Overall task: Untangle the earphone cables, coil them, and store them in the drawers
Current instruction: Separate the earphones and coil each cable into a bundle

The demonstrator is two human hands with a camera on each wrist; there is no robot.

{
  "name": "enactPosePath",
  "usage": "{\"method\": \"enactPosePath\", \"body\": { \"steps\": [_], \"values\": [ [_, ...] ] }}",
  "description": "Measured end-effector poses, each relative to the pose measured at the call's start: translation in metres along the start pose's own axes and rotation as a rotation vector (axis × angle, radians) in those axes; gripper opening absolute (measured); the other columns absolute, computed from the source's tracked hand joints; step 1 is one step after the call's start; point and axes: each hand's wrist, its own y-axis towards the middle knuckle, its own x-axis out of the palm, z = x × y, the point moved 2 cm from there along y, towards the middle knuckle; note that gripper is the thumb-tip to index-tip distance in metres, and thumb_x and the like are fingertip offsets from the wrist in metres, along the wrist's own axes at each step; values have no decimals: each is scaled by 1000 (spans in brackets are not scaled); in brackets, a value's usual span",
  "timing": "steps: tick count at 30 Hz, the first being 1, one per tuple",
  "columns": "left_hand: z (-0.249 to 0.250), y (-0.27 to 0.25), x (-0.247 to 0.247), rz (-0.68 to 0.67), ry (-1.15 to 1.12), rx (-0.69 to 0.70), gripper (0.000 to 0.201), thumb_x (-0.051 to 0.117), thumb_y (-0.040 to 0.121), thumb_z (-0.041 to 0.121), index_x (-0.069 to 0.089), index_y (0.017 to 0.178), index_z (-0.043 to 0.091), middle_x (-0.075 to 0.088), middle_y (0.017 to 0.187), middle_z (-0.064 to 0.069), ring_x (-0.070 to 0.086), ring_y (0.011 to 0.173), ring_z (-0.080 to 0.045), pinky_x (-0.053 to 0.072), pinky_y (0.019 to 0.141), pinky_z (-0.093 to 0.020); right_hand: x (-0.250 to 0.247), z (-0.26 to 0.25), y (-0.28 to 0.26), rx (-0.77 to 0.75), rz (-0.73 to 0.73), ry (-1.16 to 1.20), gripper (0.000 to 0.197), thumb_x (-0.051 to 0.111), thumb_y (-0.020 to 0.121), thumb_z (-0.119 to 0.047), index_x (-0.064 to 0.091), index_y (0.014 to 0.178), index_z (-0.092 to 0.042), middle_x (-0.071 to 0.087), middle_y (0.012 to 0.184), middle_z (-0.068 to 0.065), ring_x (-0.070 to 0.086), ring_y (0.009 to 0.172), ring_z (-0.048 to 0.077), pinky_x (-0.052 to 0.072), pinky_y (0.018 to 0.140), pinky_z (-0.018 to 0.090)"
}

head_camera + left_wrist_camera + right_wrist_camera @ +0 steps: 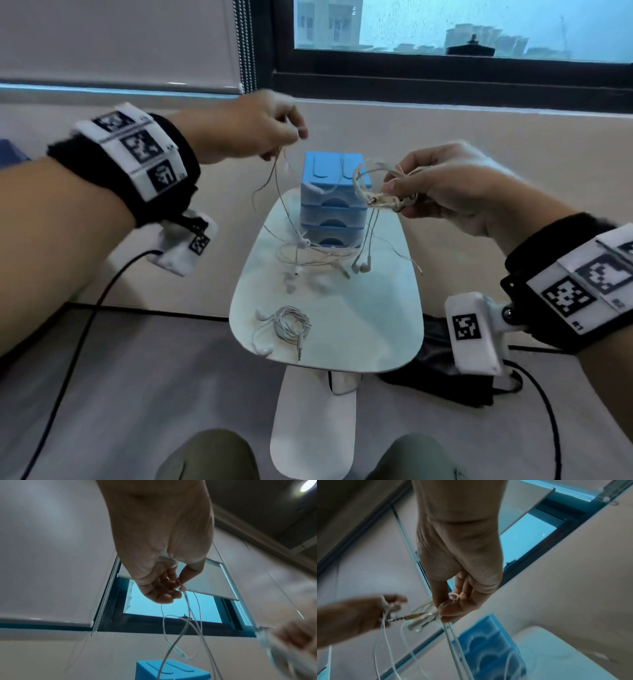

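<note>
Left hand [253,126] raised above far left of worktop [376,329], fingers [164,588] pinching thin white strands that trail down to loose tangle [308,253] lying in front of blue drawer unit [332,202]. Right hand [455,185] level with drawer top, fingers [453,609] curled round part-wound bundle [380,192] with jack plug [407,618] jutting toward left hand; two earbuds [361,266] dangling below on their leads, just over worktop. Second set [287,325], already coiled, lying near edge, not yet stored. All three drawers apparently closed. Handling, as judged: cable very light, limp, no stiffness to hold a loop unaided; likely to spring open if grip slackens. Thin leads and joints at plug and buds probably fragile, so no hard tugging through knots. Best hold: pinch on strand close to tangle for teasing free, coil kept clamped across all turns at one spot, buds and plug left hanging clear.
</note>
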Motion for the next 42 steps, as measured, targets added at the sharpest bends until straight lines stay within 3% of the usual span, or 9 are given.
{"method": "enactPosePath", "body": {
  "steps": [4, 9, 19, 24, 27, 30, 33, 35, 42],
  "values": [
    [16, -12, -29, 157, -135, 37, 18, 51, 101, 9, 66, 108, 16, 56, 87, -2, 60, 76, -17, 58, 75, -34, 40, 40, 6, 85, -107, 145, 20, 74, 85, 6, 63, 73, -5, 64, 65, 11, 59, 53, 17, 54, 50, 21],
    [27, -24, -47, 348, -261, 75, 21, 48, 100, 10, 64, 114, 12, 54, 87, -2, 63, 73, -17, 61, 76, -32, 63, 100, 17, 261, -32, 137, 15, 77, 85, 5, 62, 86, 2, 64, 67, 14, 65, 50, 18, 56, 51, 24],
    [52, -26, -64, 532, -428, 110, 25, 49, 98, 4, 64, 117, 9, 56, 87, -3, 67, 63, -8, 61, 70, -30, 63, 140, 6, 382, -60, -209, 19, 79, 88, -6, 61, 85, 0, 67, 73, 18, 65, 53, 24, 62, 54, 37],
    [68, -25, -61, 544, -481, 132, 27, 48, 99, 3, 64, 121, 5, 55, 88, -2, 66, 61, -4, 58, 68, -26, 53, 119, 8, 247, -29, -673, 34, 82, 85, -29, 66, 108, -11, 61, 113, 10, 55, 85, 18, 44, 62, 23],
    [75, -25, -56, 528, -530, 125, 27, 48, 99, 3, 65, 119, 8, 56, 88, -3, 67, 65, -8, 56, 68, -24, 50, 110, 15, 133, 75, -476, 60, 87, 80, -27, 46, 123, -20, 49, 116, 8, 54, 77, 15, 41, 52, 22],
    [81, -26, -48, 495, -575, 106, 28, 47, 99, 3, 66, 119, 11, 56, 90, -5, 67, 72, -11, 57, 71, -23, 55, 103, 25, 27, 75, -330, 72, 86, 82, -29, 37, 134, -30, 59, 105, 11, 68, 77, 27, 47, 47, 22],
    [88, -29, -35, 454, -638, 102, 28, 46, 99, 3, 66, 115, 12, 55, 92, -5, 67, 74, -12, 56, 72, -24, 62, 95, 27, -34, 22, -381, 22, 73, 92, -35, 63, 107, -21, 70, 91, 8, 71, 73, 28, 47, 46, 22],
    [93, -33, -29, 432, -674, 104, 28, 45, 99, 2, 66, 116, 11, 57, 96, -5, 67, 76, -13, 56, 73, -23, 59, 97, 25, -74, 64, -349, 29, 63, 99, -31, 68, 76, -13, 66, 72, 3, 64, 64, 26, 46, 52, 25],
    [115, -54, -11, 284, -886, 190, 25, 54, 102, 7, 62, 126, 7, 69, 121, -10, 75, 98, -14, 55, 81, -20, -6, 115, -4, -92, 584, -203, 35, 53, 98, -26, 67, 78, 0, 67, 76, 17, 60, 76, 35, 41, 63, 37]
  ]
}}
